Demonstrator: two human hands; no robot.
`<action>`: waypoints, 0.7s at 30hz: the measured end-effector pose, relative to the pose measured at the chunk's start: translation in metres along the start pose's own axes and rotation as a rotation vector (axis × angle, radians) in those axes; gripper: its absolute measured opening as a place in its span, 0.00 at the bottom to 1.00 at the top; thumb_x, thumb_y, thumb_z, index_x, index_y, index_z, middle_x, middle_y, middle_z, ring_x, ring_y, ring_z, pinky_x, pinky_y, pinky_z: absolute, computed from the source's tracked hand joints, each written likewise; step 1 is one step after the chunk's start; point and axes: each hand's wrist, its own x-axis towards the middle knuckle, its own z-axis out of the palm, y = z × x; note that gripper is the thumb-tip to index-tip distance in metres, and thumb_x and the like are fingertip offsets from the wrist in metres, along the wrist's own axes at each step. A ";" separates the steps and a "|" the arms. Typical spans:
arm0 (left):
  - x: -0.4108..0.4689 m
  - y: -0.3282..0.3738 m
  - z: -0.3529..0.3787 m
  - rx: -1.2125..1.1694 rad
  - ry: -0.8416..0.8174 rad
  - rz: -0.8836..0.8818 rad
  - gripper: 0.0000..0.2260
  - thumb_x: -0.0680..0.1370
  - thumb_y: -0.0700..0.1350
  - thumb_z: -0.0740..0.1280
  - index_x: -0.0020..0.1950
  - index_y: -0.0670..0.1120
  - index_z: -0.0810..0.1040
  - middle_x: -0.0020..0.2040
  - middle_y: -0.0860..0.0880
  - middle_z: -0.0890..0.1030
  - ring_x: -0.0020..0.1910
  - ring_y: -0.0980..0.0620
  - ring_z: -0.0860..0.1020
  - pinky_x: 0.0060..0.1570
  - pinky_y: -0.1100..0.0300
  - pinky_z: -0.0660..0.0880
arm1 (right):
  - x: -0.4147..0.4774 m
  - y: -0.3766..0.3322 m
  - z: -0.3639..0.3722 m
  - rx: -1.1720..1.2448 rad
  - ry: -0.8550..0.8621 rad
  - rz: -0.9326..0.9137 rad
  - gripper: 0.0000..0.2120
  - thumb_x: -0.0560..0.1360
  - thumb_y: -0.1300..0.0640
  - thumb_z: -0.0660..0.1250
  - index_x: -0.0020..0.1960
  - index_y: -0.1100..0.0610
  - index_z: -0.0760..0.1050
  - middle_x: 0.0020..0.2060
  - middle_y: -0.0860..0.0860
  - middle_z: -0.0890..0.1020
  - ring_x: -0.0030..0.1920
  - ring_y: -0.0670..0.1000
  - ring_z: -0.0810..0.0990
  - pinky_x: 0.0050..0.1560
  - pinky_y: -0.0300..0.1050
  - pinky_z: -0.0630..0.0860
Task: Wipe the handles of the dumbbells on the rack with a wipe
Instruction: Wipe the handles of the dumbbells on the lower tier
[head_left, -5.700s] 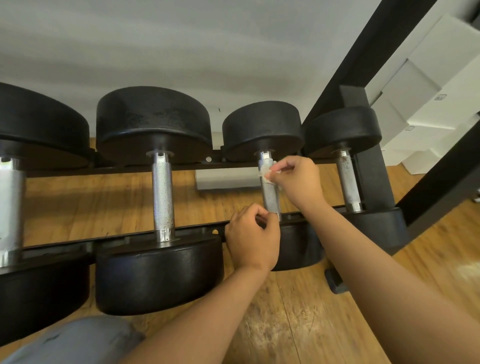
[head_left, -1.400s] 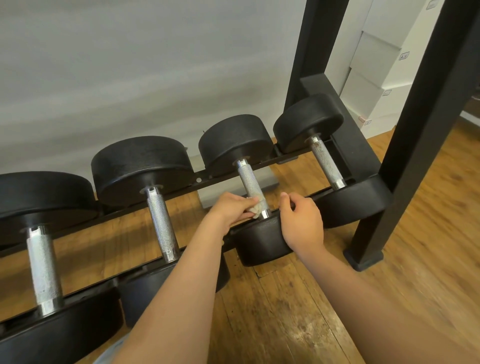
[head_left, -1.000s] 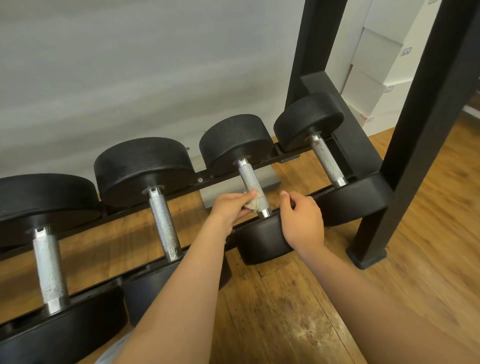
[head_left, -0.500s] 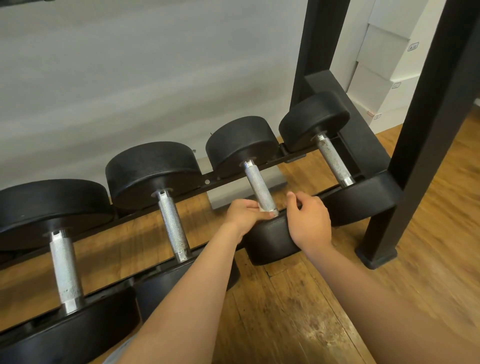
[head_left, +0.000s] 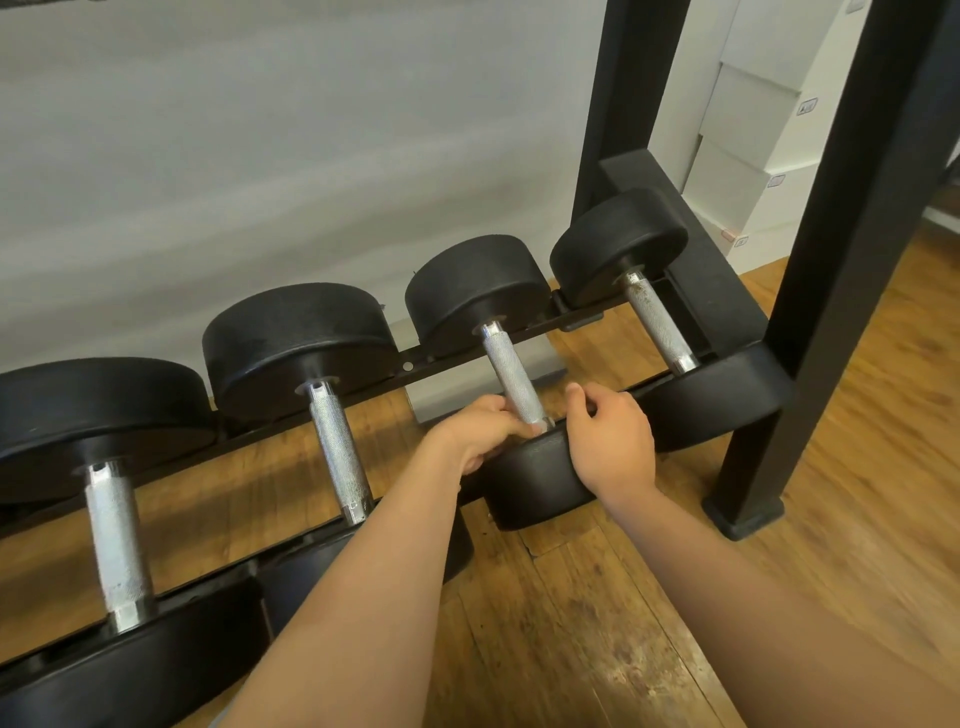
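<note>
Apparently left grip (head_left: 480, 434) round handle (head_left: 511, 376), right grip (head_left: 610, 441) on dumbbell (head_left: 535, 488), box labels (head_left: 807, 106) illegible

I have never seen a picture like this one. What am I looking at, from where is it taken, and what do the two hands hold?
No machine is here: a person works with two bare hands. The camera sits on the person's head and looks forward and down, so both arms enter from below. On a low black rack over a wooden floor lie four dumbbells with black heads and rough silver handles. The left hand grips the lower end of the third dumbbell's handle, counted from the left. The right hand holds that dumbbell's near head, fingers curled over its edge. The wipe is not plainly visible; it may be under the left hand's fingers.
</note>
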 end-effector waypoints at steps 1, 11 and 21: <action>-0.001 -0.002 0.000 -0.013 -0.002 0.001 0.22 0.76 0.41 0.71 0.70 0.44 0.72 0.58 0.49 0.80 0.60 0.50 0.77 0.67 0.52 0.71 | 0.000 0.000 0.000 0.000 -0.003 0.004 0.19 0.81 0.46 0.52 0.38 0.52 0.73 0.36 0.50 0.76 0.46 0.51 0.75 0.52 0.54 0.74; -0.002 -0.014 0.011 -0.136 0.400 0.115 0.12 0.70 0.41 0.78 0.51 0.45 0.81 0.51 0.46 0.83 0.53 0.47 0.81 0.58 0.50 0.78 | 0.000 -0.002 0.000 -0.003 0.000 0.026 0.19 0.80 0.43 0.51 0.37 0.50 0.72 0.38 0.52 0.77 0.47 0.54 0.76 0.50 0.55 0.75; -0.003 -0.009 0.020 -0.043 0.425 0.087 0.08 0.71 0.45 0.77 0.41 0.43 0.80 0.45 0.45 0.83 0.48 0.47 0.80 0.55 0.50 0.79 | -0.002 -0.004 -0.003 -0.008 0.004 0.014 0.19 0.81 0.46 0.54 0.35 0.52 0.71 0.34 0.50 0.75 0.46 0.53 0.75 0.51 0.55 0.74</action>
